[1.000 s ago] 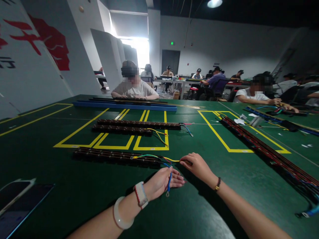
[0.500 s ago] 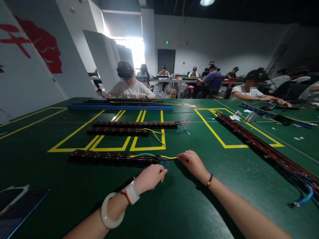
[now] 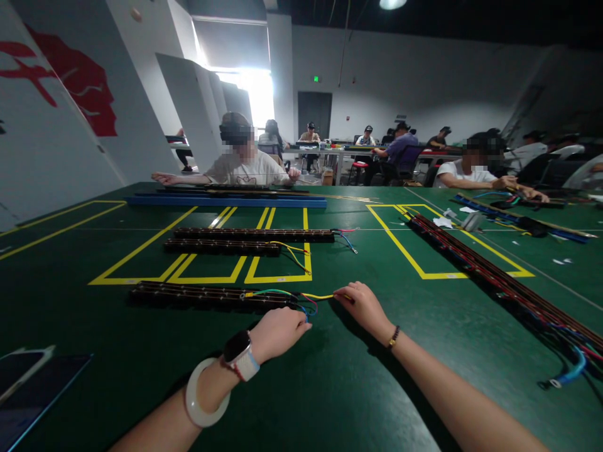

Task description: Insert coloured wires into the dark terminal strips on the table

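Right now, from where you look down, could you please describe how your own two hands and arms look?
Both are ungloved, with no sleeves in view. Near my left hand are a dark-faced watch on a pale strap and a thick whitish bangle. Near my right hand is a dark beaded bracelet.

No text can be read for certain. Large red brushed writing (image 3: 29, 70) on the left wall (image 3: 70, 164) is cut off; the green lit sign (image 3: 316, 79) and small white label (image 3: 281, 279) on yellow tape (image 3: 235, 276) are too small.
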{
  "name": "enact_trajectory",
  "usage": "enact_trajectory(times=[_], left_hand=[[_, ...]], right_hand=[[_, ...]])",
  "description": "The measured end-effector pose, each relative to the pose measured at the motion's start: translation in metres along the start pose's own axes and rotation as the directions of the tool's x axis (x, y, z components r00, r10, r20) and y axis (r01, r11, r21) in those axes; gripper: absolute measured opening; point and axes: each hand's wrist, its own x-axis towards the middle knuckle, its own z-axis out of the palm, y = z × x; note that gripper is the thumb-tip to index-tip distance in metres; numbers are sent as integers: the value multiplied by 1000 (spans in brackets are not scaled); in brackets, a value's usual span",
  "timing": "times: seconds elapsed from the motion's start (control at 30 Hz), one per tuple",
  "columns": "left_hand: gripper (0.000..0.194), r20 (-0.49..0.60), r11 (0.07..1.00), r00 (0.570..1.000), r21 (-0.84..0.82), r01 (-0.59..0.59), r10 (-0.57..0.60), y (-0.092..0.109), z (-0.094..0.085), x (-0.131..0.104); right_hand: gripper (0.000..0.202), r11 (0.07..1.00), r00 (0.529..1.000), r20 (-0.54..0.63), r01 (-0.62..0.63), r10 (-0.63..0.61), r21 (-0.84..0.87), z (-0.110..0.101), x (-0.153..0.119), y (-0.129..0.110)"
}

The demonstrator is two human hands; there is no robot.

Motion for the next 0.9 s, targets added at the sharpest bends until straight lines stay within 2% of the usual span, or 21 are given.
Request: enact_trajectory(times=[0.07, 0.13, 0.23, 0.33, 0.47, 0.53, 0.6, 0.67, 0.73, 0.83, 0.9], left_hand=[[38, 80, 974, 990, -187, 130, -116, 2, -4, 0], [40, 130, 929, 965, -269, 256, -229, 3, -12, -1], [42, 31, 921, 947, -225, 317, -318, 2, -25, -6], [44, -74, 933, 935, -135, 334, -346, -1, -32, -11], [49, -118, 930, 925, -118, 349, -362, -2, -32, -12], [48, -107, 919, 924, -195, 343, -367, -5, -30, -6], [48, -106, 887, 928, -348, 303, -358, -10, -28, 3], [48, -148, 831, 928, -510, 224, -341, -17, -25, 13], [43, -212, 787, 921, -601, 140, -326, -21, -22, 21], [40, -279, 797, 920, -601, 57, -276, -19, -15, 23], [39, -301, 868, 935, -497, 16, -189, -12, -10, 19]], right_hand=[[17, 999, 1000, 13, -9, 9, 41, -1, -1, 0], [17, 998, 1000, 25, -10, 8, 65, -2, -1, -1], [17, 997, 999, 32, -1, -2, 78, -3, -2, -2], [16, 997, 999, 34, 0, -3, 81, -3, -2, -3], [15, 995, 999, 42, -8, 4, 97, -3, -2, -5], [15, 994, 999, 41, -10, 6, 109, -4, -2, -6], [14, 993, 999, 40, -9, 5, 115, -4, -2, -7], [14, 994, 999, 44, -6, 1, 113, -5, -2, -7], [14, 994, 999, 52, -5, -1, 110, -6, -2, -8], [13, 993, 999, 51, -5, -1, 118, -7, -2, -9], [13, 992, 999, 53, -2, -5, 124, -8, -1, -10]])
